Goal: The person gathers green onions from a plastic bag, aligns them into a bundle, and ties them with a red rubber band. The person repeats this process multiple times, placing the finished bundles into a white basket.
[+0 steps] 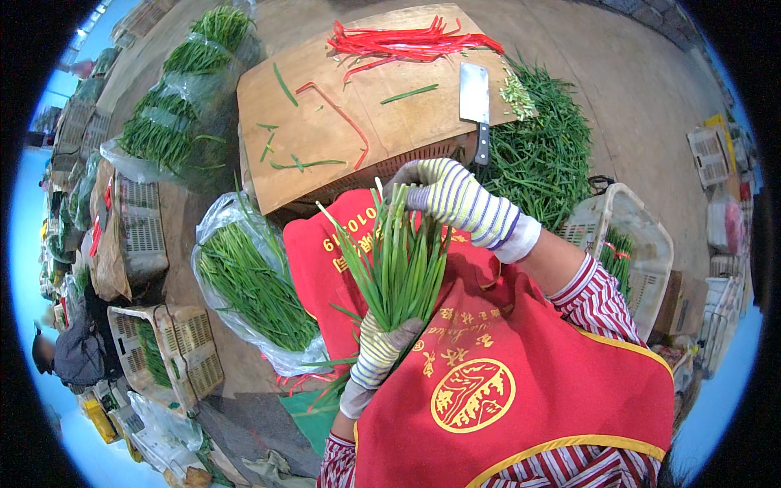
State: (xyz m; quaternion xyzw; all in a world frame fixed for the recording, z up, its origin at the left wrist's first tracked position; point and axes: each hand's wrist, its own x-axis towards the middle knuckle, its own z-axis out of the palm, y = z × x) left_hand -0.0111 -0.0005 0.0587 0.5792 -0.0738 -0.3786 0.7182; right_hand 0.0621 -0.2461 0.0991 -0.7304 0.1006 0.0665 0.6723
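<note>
A bunch of garlic chives (pixel 399 268) stands over my lap, stem ends up, with my left hand (pixel 384 348) closed around its lower, leafy part. At the pale stem ends is my right hand (pixel 448 198), its fingers curled against the stalks; whether it pinches any is hidden. Both hands wear striped knit gloves. Beyond them a wooden board (pixel 293 122) lies on a crate, bearing red ties (pixel 403 43), loose leaves and a cleaver (pixel 475 91) with a black handle. Cut pale stem ends (pixel 515 94) lie at the board's right corner.
A heap of green leaves (pixel 537 146) lies right of the board. Plastic bags of chives (pixel 256 287) stand at the left, near a plastic crate (pixel 201 354). Another crate (pixel 656 256) at the right holds a tied bunch (pixel 616 256). A person (pixel 79 354) is at the far left.
</note>
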